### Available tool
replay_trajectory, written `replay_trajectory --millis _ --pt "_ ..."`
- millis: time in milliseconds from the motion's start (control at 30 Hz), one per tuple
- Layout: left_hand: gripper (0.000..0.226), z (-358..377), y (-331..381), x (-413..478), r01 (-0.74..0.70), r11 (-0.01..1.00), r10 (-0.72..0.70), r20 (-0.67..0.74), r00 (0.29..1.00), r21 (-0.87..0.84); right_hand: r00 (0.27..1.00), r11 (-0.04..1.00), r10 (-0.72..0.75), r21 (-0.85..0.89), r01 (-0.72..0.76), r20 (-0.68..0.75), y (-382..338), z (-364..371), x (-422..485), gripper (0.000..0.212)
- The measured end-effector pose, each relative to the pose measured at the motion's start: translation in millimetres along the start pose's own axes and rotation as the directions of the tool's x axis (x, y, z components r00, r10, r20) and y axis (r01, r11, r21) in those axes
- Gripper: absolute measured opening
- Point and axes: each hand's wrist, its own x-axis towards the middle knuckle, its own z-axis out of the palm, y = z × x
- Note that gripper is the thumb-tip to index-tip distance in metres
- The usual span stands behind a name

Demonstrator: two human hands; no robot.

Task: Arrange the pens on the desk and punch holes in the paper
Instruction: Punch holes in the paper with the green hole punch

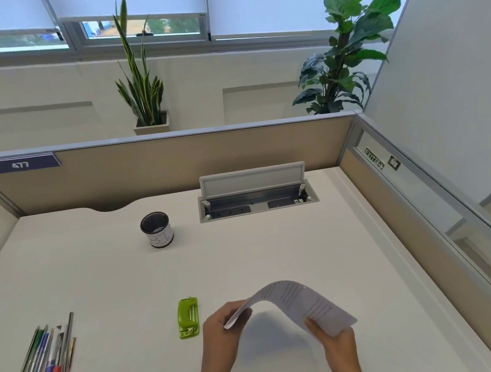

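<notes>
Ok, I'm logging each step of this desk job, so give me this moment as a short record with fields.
paper: held above the desk, bowed upward in an arch
left hand: grips the paper's left edge
right hand: grips its right end
hole punch: green, on the desk just left of the left hand, untouched
pens: lying bunched on the desk at near left
pen cup: upright, farther back

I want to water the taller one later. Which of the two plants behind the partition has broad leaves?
The right-hand plant has broad, rounded leaves; the potted plant left of it has narrow, upright, sword-like leaves.
</notes>
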Motion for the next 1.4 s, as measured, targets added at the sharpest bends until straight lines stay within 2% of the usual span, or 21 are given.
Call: replay_trajectory --millis 100,167,267,333,400,467,533,600,667,800,933,1100,1233,1400 --pt "0.024 3.0 -4.5 -2.7 0.103 0.994 -0.104 0.023 0.994 0.03 0.998 0.998 0.056 -0.013 -0.056 0.014 8.6 1.2 -7.0 0.028" --pt "0.02 0.2 -8.4 -0.4 0.142 0.987 -0.142 0.007 0.99 -0.079 0.998 0.998 0.065 -0.005 -0.065 -0.005 11.0 -1.4 -7.7 0.026" --pt "0.044 -9.2 -0.1 1.3 0.168 0.963 -0.168 0.016 0.986 -0.209 0.999 0.999 0.036 0.013 -0.036 -0.006 3.0 -10.3 -5.3 0.016" --pt "0.048 -15.4 7.8 3.6 0.201 0.942 -0.194 0.052 0.98 -0.268 1.0 0.997 0.02 0.069 -0.019 -0.017 -3.8 -18.0 -4.7 0.018" --pt "0.043 -16.8 15.2 4.6 0.22 0.92 -0.212 0.061 0.975 -0.323 0.998 0.979 0.049 0.202 -0.042 -0.031 -10.7 -23.5 -4.5 0.02" --pt "0.033 -12.6 22.9 3.1 0.245 0.881 -0.233 0.08 0.969 -0.404 0.99 0.901 0.143 0.414 -0.129 -0.003 -16.8 -24.3 -5.5 0.021" --pt "0.034 -5.2 31.3 -1.5 0.28 0.837 -0.251 0.123 0.96 -0.47 0.966 0.772 0.249 0.587 -0.244 0.075 -23.5 -18.3 -11.1 0.025" --pt "0.04 5.5 36.2 -8.6 0.307 0.803 -0.258 0.166 0.952 -0.512 0.946 0.707 0.289 0.633 -0.315 0.148 -27.4 -7.2 -20.5 0.026" --pt "0.042 18.2 36.5 -16.4 0.328 0.79 -0.261 0.199 0.944 -0.518 0.948 0.71 0.262 0.63 -0.316 0.18 -29.0 4.0 -29.2 0.029" --pt "0.05 31.3 37.8 -21.2 0.323 0.796 -0.247 0.214 0.945 -0.512 0.971 0.738 0.207 0.632 -0.236 0.121 -39.0 5.2 -35.4 0.036" --pt "0.048 19.9 50.0 -5.3 0.28 0.807 -0.216 0.182 0.959 -0.52 0.988 0.821 0.141 0.551 -0.151 0.06 -51.3 -28.0 -30.2 0.035" --pt "0.052 19.1 77.8 8.7 0.169 0.922 -0.03 0.371 0.928 -0.348 0.995 0.939 0.087 0.329 -0.1 0.055 -69.6 -73.5 -20.0 0.027" --pt "0.032 50.5 90.9 14.7 0.085 0.963 0.028 0.412 0.911 -0.254 0.997 0.978 0.037 0.204 -0.05 0.066 -79.1 -99.5 -7.7 0.019" --pt "0.017 88.1 98.1 15.5 0.032 0.992 0.018 0.387 0.922 -0.122 0.999 0.984 -0.048 0.173 0.045 0.013 -90.4 -123.3 8.1 0.02"
